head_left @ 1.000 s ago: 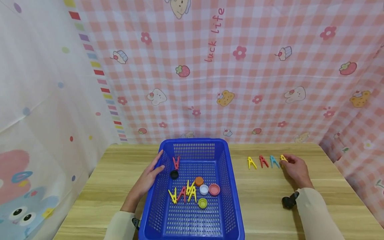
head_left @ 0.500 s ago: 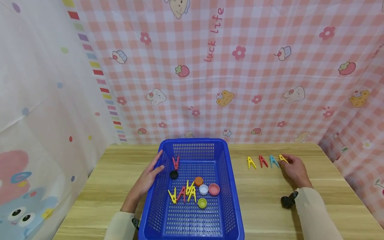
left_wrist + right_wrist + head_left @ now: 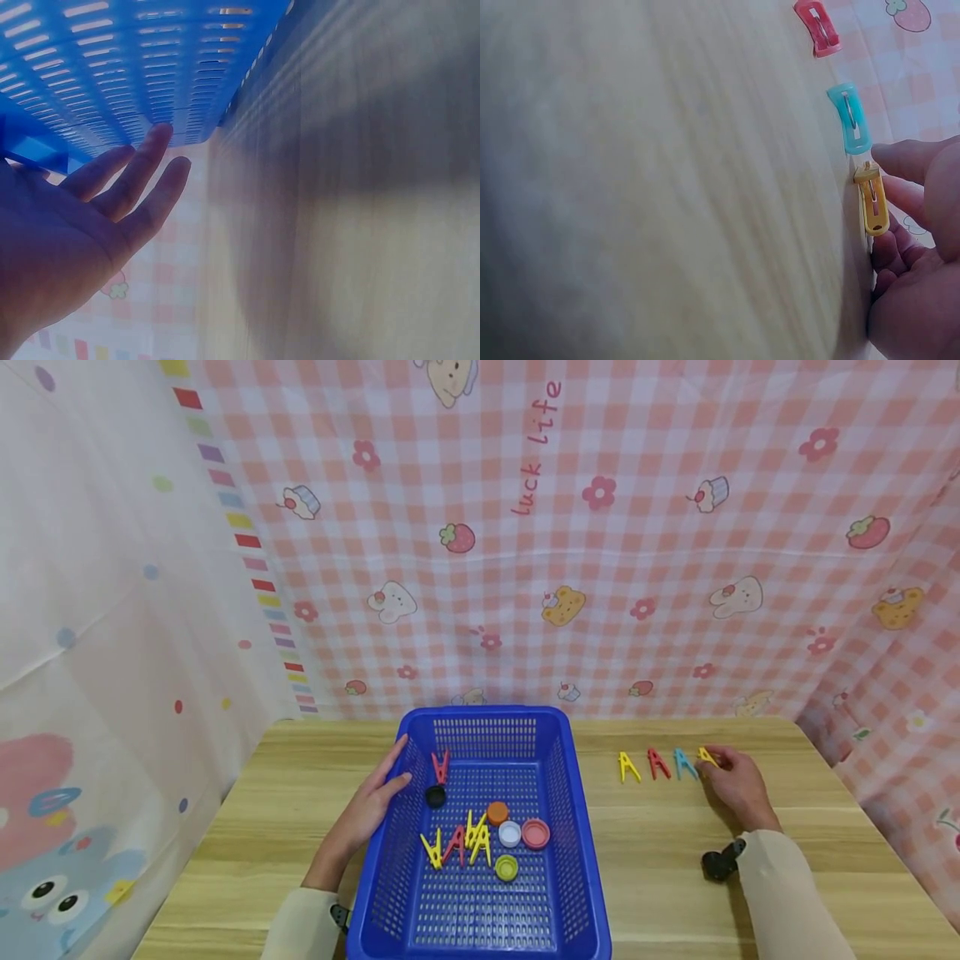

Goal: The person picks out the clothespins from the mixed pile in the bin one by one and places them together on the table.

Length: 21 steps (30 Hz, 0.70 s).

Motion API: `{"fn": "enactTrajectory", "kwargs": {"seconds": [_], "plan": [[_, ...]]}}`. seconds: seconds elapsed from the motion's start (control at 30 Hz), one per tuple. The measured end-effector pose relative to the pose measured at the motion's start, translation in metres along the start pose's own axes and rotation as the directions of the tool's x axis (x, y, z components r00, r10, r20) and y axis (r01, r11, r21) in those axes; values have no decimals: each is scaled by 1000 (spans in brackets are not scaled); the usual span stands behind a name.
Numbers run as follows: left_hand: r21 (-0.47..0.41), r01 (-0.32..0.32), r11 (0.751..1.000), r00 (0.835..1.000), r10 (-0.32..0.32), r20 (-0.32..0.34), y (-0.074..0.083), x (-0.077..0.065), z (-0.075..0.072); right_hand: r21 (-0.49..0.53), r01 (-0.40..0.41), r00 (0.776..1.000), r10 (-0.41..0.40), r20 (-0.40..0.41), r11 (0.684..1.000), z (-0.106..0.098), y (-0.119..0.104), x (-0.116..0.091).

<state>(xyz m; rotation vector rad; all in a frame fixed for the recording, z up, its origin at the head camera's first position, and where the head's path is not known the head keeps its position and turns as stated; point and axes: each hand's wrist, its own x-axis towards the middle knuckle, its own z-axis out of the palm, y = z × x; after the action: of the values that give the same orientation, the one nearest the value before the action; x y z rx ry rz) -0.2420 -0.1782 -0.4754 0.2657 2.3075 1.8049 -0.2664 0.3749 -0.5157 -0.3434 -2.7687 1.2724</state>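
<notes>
My left hand (image 3: pixel 367 802) rests on the left rim of a blue plastic basket (image 3: pixel 581 843), thumb over the edge. In the left wrist view its fingers (image 3: pixel 139 176) lie fairly straight along the slotted outer wall. My right hand (image 3: pixel 742 785) pinches a yellow clothespin (image 3: pixel 706 756) on the table, at the right end of a row. Seen from the right wrist, that yellow clothespin (image 3: pixel 874 202) sits against the fingers, partly hidden from the head view. To its left stand a blue clothespin (image 3: pixel 684 764), a red clothespin (image 3: pixel 658 764) and another yellow clothespin (image 3: pixel 628 767).
Inside the basket lie several yellow and red clothespins, such as a red one (image 3: pixel 440 767). Bottle caps lie there too: black (image 3: pixel 435 796), orange (image 3: pixel 497 813), white (image 3: pixel 510 834), pink (image 3: pixel 536 834) and yellow-green (image 3: pixel 506 868). A checked cloth (image 3: pixel 480 652) hangs behind the wooden table (image 3: pixel 652 893).
The yellow clothespin at my right fingers has turned and shifted very slightly. My left hand and the basket stay where they were.
</notes>
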Motion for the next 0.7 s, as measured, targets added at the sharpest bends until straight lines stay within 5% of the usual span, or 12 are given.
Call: {"fn": "enactTrajectory", "kwargs": {"seconds": [0.7], "plan": [[-19,1,1000,1000,-1,-6,3,1,1,59,-65,997,64,31,996,-20,-11,-5]]}}
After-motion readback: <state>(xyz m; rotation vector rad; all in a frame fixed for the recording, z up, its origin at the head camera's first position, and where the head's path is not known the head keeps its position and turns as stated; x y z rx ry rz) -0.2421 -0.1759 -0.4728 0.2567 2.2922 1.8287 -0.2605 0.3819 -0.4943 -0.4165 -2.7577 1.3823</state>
